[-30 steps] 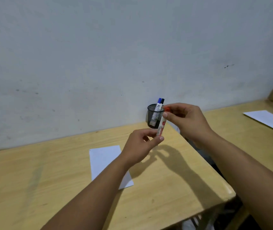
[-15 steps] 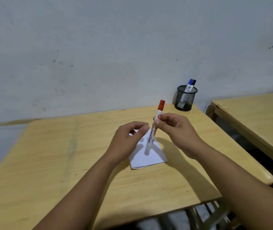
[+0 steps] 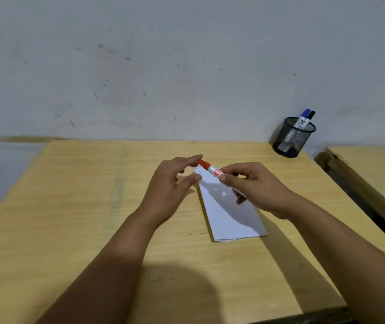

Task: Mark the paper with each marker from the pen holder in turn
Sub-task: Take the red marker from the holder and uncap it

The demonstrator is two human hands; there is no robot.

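While right hand (image 3: 254, 188) grips marker (image 3: 212, 170), seemingly capped

red marker (image 3: 210, 169) tilted flat, left hand (image 3: 171, 187) at cap

Glossy plastic marker (image 3: 212, 170) betw. fingertips (image 3: 222, 177); matt white paper (image 3: 228, 216) under them (smooth wood desk (image 3: 70, 206), black wire-mesh holder (image 3: 292, 139) far beyond)

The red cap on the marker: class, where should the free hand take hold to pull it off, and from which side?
Pinch the red cap across its sides, coming from the left hand side. The red marker lies roughly level, cap pointing left, barrel held by the right hand, so probably pull leftward along its axis.
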